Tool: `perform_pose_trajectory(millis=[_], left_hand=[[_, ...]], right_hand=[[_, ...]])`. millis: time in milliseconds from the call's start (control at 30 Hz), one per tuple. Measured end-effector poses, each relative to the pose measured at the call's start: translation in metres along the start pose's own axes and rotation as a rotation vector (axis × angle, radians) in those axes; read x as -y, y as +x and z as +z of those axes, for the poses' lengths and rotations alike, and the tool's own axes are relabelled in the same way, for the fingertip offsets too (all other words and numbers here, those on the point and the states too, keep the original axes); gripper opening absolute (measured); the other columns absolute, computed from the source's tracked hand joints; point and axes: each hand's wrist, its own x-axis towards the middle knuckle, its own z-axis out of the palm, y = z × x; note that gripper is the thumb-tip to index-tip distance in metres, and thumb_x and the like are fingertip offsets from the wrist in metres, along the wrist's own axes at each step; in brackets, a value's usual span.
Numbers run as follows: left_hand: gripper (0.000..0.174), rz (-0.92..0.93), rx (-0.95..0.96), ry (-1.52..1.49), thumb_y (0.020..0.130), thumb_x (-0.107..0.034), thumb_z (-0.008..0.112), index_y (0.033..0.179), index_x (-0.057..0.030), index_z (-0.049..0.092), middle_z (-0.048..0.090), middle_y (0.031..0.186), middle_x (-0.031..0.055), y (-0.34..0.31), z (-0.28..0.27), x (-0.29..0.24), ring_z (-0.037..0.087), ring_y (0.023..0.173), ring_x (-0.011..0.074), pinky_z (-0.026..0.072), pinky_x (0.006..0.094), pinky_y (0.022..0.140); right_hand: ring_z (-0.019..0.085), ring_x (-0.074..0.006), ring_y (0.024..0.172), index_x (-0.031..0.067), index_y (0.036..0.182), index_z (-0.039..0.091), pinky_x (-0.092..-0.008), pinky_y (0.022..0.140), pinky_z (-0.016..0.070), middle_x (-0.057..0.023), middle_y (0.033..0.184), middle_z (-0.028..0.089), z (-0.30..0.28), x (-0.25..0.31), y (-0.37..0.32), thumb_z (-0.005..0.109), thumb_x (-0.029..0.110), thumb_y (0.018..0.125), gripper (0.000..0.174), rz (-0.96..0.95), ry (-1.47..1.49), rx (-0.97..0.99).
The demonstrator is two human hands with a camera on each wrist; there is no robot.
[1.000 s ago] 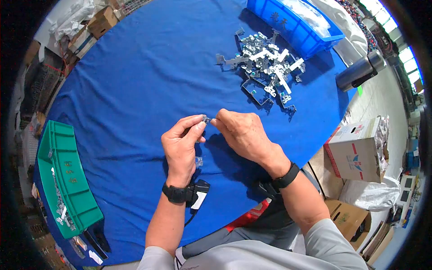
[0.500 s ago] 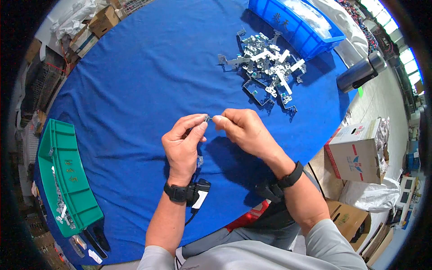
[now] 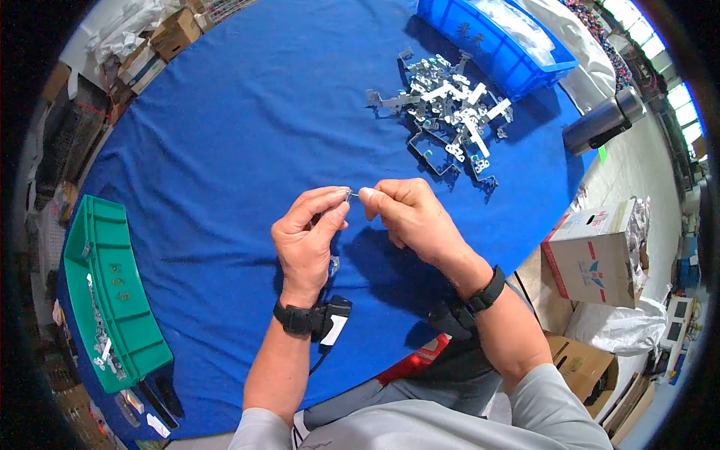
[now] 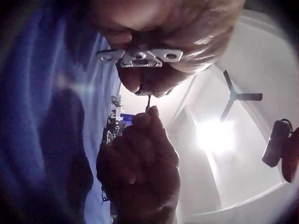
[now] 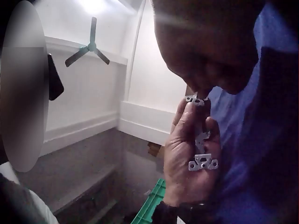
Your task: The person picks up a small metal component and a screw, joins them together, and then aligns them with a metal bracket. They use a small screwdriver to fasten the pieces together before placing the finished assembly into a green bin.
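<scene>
Above the cloth, my left hand [image 3: 301, 244] pinches a small metal bracket [image 5: 195, 100] between thumb and fingertips. A second bracket with holes [image 5: 203, 163] lies against the palm of that hand, near the wrist; the left wrist view shows this holed bracket [image 4: 140, 57] too. Facing it, my right hand [image 3: 416, 217] pinches a thin metal rod [image 4: 148, 101] between thumb and curled forefinger. The rod's other end meets the piece at the left fingertips, where the fingers hide the joint.
A pile of metal brackets [image 3: 457, 112] lies beyond the hands, beside a blue crate [image 3: 487, 56] and a steel flask [image 3: 604, 121]. At left stands a green bin [image 3: 135, 300] with small metal parts inside. Blue cloth [image 3: 225, 150] covers the table.
My right hand has rolled so its thumb now shows on top, and has drawn slightly away, showing more of the rod. My left hand keeps its pinch, shifting very little.
</scene>
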Motion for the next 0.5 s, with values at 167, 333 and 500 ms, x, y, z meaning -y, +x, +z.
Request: perform_pose_trajectory(millis=[167, 333, 500], left_hand=[[0.017, -0.061, -0.019, -0.045, 0.088, 0.001, 0.068, 0.105, 0.0018, 0.072, 0.072, 0.099, 0.0098, -0.001, 0.001, 0.004, 0.064, 0.075, 0.0106, 0.0533, 0.0229, 0.062], [0.017, -0.207, -0.015, -0.108, 0.089, -0.001, 0.068, 0.105, 0.0036, 0.071, 0.072, 0.096, 0.0102, 0.000, -0.003, 0.003, 0.063, 0.072, 0.0103, 0.0525, 0.0227, 0.062], [0.017, -0.215, -0.009, -0.070, 0.089, -0.001, 0.068, 0.105, 0.0035, 0.072, 0.072, 0.096, 0.0100, 0.001, 0.000, 0.000, 0.062, 0.070, 0.0102, 0.0520, 0.0225, 0.061]], right_hand=[[0.055, -0.0337, 0.052, 0.0004, 0.071, 0.056, -0.0402, 0.049, 0.0417, -0.0174, 0.062, 0.061, 0.005, -0.006, 0.000, 0.064, 0.022, 0.094, 0.033, -0.198, -0.256, -0.082], [0.061, -0.0346, 0.058, 0.0027, 0.074, 0.051, -0.0437, 0.050, 0.0432, -0.0163, 0.058, 0.057, 0.005, -0.022, 0.004, 0.063, 0.022, 0.095, 0.031, -0.661, -0.725, -0.219], [0.059, -0.0370, 0.056, 0.0025, 0.073, 0.049, -0.0446, 0.050, 0.0423, -0.0209, 0.059, 0.052, 0.002, -0.010, -0.001, 0.061, 0.022, 0.097, 0.032, -0.533, -0.654, -0.159]])
